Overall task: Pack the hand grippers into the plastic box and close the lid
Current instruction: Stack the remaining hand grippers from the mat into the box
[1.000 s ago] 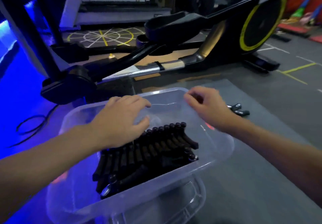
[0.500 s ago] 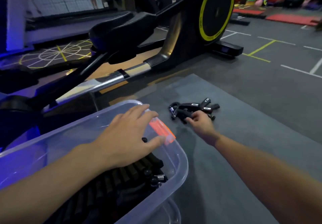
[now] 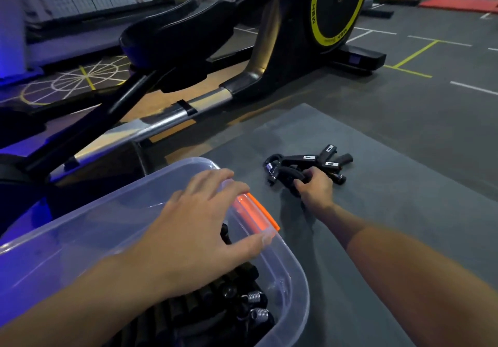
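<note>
A clear plastic box [image 3: 299, 290] with an orange latch [image 3: 258, 213] sits at the lower left. Several black hand grippers [image 3: 234, 306] with steel springs lie packed inside it. My left hand [image 3: 204, 228] rests flat over the box's right end, fingers spread, touching the rim near the latch. To the right, a small pile of black hand grippers [image 3: 310, 162] lies on the grey mat. My right hand [image 3: 314, 189] reaches into that pile and curls its fingers round a curved black handle. No lid shows in view.
A black elliptical trainer [image 3: 242, 50] with a yellow-ringed flywheel [image 3: 336, 7] stands just behind the box and mat. The grey floor mat [image 3: 404, 212] spreads to the right. Painted floor lines and red mats [image 3: 458, 2] lie farther back.
My right hand left the box, reached right to the pile on the mat, and has closed on a gripper handle. My view swung right. The left hand stayed on the box.
</note>
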{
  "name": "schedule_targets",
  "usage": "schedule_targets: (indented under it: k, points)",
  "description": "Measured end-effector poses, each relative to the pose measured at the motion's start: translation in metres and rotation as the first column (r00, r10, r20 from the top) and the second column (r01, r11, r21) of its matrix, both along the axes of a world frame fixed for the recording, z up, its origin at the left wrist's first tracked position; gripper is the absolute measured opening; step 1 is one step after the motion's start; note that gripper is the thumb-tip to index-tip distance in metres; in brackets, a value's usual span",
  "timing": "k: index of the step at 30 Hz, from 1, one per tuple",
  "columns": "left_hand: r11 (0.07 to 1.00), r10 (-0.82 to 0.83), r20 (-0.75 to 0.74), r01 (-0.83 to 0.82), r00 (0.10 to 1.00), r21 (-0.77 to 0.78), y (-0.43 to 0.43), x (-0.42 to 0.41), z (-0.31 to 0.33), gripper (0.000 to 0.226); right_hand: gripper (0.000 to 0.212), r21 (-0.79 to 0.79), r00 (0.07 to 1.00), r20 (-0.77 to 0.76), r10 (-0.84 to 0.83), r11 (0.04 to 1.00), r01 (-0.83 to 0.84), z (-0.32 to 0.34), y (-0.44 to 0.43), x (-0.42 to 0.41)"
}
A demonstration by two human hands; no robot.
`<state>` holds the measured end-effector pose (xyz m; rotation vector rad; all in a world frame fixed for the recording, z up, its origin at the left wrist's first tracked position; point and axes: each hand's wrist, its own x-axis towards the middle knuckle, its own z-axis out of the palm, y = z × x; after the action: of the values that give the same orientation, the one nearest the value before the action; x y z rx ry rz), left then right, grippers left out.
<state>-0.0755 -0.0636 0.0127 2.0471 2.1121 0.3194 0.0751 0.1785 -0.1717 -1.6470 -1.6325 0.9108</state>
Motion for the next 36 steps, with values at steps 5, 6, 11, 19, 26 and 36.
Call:
schedule_targets:
  k: [5,6,11,19,26,36]
  points:
    - [1.0,0.0,0.001,0.0,1.0,-0.015,0.002,0.002,0.005,0.081,0.011,0.035,0.994,-0.084,-0.066,0.997,0.069,0.033,-0.002,-0.003]
    - [1.0,0.0,-0.004,0.0,1.0,-0.023,0.002,0.002,0.007,0.08,0.007,0.032,0.992,-0.105,-0.065,0.997,0.069,0.042,-0.002,-0.002]
    - [1.0,-0.003,-0.012,0.003,1.0,-0.004,0.001,0.004,0.018,0.069,0.007,0.005,0.958,-0.273,-0.085,0.996,0.09,0.097,-0.012,0.01]
    - [0.993,0.068,0.034,-0.071,0.997,0.1,-0.031,-0.008,0.06,0.06,0.01,0.073,0.848,-0.528,0.049,0.997,-0.012,0.201,-0.063,0.017]
    - [0.954,0.159,0.091,-0.176,0.983,0.241,-0.091,-0.029,0.091,0.051,0.009,0.03,0.714,-0.661,0.231,0.959,-0.283,0.269,-0.167,0.003]
    - [0.887,0.235,0.162,-0.28,0.958,0.368,-0.193,-0.067,0.089,0.041,0.013,-0.261,0.584,-0.797,0.158,0.78,-0.568,0.271,-0.272,-0.015]
